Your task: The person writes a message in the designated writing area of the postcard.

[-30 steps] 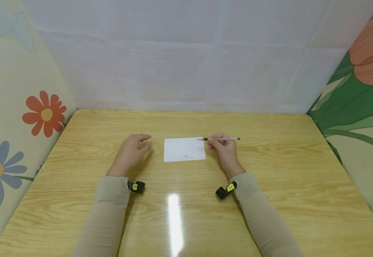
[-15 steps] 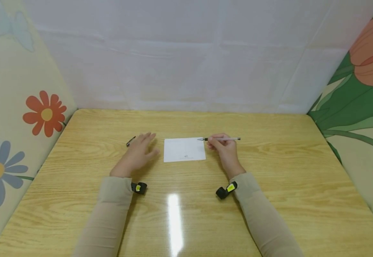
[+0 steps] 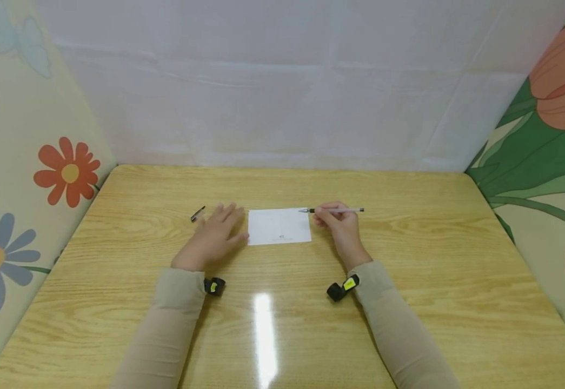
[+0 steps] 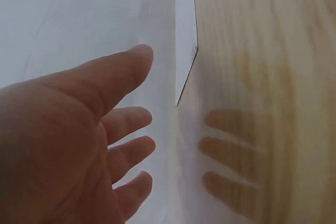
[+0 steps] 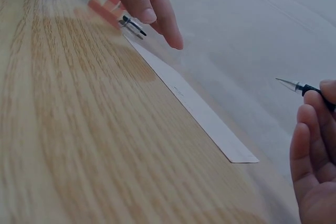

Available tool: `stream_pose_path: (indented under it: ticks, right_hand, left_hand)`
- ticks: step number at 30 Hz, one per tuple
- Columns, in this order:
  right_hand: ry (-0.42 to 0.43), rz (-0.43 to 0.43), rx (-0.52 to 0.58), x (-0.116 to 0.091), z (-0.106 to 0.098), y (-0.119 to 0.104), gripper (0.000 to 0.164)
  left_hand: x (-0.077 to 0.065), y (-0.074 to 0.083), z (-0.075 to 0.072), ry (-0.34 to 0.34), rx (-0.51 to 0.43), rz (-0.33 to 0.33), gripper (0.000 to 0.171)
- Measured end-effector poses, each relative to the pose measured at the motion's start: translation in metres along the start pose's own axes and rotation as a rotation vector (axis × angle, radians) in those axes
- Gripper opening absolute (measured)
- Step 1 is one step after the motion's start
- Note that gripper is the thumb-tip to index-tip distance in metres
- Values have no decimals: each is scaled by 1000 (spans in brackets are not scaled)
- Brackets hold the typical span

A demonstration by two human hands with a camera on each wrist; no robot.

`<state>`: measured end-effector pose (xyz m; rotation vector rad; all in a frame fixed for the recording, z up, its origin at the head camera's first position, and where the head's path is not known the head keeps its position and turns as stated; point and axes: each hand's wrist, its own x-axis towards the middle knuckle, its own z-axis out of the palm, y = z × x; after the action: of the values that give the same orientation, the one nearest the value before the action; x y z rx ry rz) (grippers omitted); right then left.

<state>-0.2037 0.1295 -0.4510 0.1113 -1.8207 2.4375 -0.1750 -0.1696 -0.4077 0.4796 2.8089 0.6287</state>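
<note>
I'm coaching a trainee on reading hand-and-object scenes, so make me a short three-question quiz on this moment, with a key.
1. True or false: the right hand holds a slim pale-barrelled pen with a black grip section.

2. Where is the pen's tip?
A) Inside a closed fist
B) Against the left thumb
C) In the air

3. Fill in the blank: on the glossy wood-grain table lie a small dark pen cap and a white rectangular card; in the head view, the person's ____ hand shows between them.

Key: 1. True. 2. C. 3. Left: the left hand.
</note>
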Motion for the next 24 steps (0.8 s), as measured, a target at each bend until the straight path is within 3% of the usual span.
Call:
stream_pose_path:
  ticks: [24]
  right_hand:
    - [-4, -9, 3, 0, 0, 1, 19]
  left_hand:
    - [1, 5, 6, -112, 20, 13, 69]
